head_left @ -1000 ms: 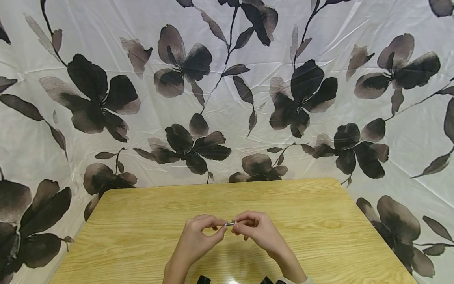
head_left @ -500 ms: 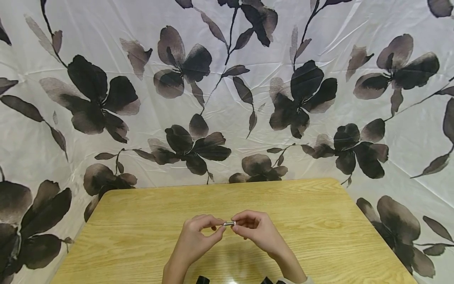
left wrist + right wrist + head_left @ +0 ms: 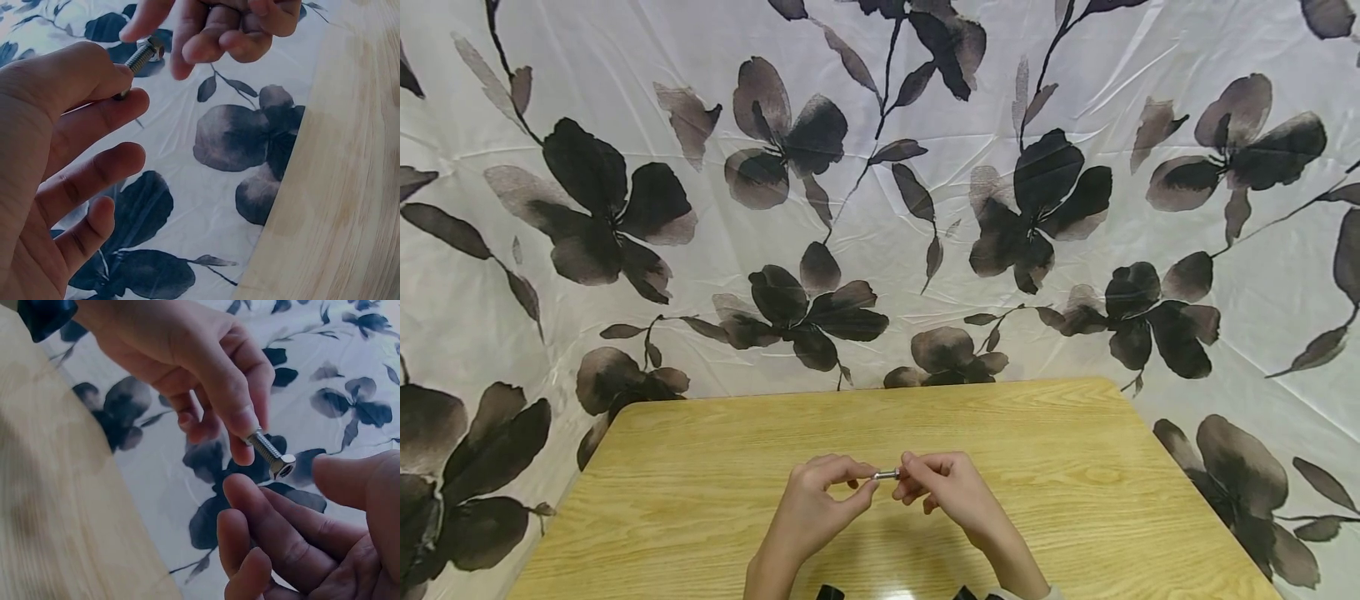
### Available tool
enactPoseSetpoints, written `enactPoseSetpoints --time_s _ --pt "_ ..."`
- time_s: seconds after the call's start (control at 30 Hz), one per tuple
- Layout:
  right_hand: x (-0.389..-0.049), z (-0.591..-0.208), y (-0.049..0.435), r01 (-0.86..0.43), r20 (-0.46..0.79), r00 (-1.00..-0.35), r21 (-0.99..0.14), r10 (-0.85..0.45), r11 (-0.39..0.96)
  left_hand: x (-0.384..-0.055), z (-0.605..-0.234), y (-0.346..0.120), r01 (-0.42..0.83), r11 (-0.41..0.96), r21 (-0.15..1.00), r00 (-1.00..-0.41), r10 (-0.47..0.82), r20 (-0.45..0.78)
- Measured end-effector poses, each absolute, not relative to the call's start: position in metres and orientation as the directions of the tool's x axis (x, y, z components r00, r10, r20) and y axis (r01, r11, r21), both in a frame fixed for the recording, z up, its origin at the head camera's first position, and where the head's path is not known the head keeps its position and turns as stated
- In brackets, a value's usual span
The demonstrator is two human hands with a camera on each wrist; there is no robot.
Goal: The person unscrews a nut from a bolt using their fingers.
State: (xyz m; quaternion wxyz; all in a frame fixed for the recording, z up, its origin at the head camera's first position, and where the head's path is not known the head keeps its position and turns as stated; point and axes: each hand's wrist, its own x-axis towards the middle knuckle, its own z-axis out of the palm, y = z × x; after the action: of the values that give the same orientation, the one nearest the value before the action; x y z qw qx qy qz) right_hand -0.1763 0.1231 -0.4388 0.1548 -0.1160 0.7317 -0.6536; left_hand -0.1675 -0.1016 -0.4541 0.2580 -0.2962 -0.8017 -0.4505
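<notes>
A silver threaded bolt [image 3: 266,445] is pinched between the thumb and index finger of my left hand [image 3: 816,498]. A hex nut [image 3: 284,465] sits at the free end of the bolt, with the threads visible behind it. The other end of the bolt is hidden in the left fingertips. My right hand [image 3: 953,492] is just to the right of the nut. In the right wrist view its thumb and fingers are spread on either side of the nut, with a gap showing. Both hands are held above the wooden table [image 3: 700,467].
A white cloth with dark flowers [image 3: 925,200] hangs behind the table and along its sides. The table's back edge runs below the cloth. Small black objects [image 3: 831,592] show at the bottom edge of the head view.
The right thumb and fingers have shifted against each other around the nut end, and the thumb is now higher. The left hand keeps its pinch on the bolt, almost still.
</notes>
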Motion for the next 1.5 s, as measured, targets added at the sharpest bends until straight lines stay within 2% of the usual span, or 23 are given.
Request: enactPoseSetpoints --time_s 0.17,0.8,1.27,1.5 --pt "-0.1764 -0.4392 0.1243 0.014 -0.061 -0.919 -0.992 -0.390 0.122 -0.1675 -0.4545 -0.1003 0.712 0.418 0.564 -0.688 0.255 0.680" --pt "-0.1767 -0.4428 0.1272 -0.181 0.150 -0.891 -0.983 -0.428 0.032 -0.1665 -0.4512 -0.1018 0.713 0.414 0.565 -0.685 0.240 0.688" --pt "-0.1766 -0.4441 0.1289 -0.246 0.208 -0.871 -0.969 -0.445 0.030 -0.1640 -0.4497 -0.1027 0.682 0.392 0.617 -0.723 0.236 0.650" --pt "-0.1766 -0.4416 0.1288 -0.175 0.131 -0.889 -0.983 -0.439 0.061 -0.1652 -0.4509 -0.1026 0.690 0.403 0.602 -0.712 0.228 0.664"
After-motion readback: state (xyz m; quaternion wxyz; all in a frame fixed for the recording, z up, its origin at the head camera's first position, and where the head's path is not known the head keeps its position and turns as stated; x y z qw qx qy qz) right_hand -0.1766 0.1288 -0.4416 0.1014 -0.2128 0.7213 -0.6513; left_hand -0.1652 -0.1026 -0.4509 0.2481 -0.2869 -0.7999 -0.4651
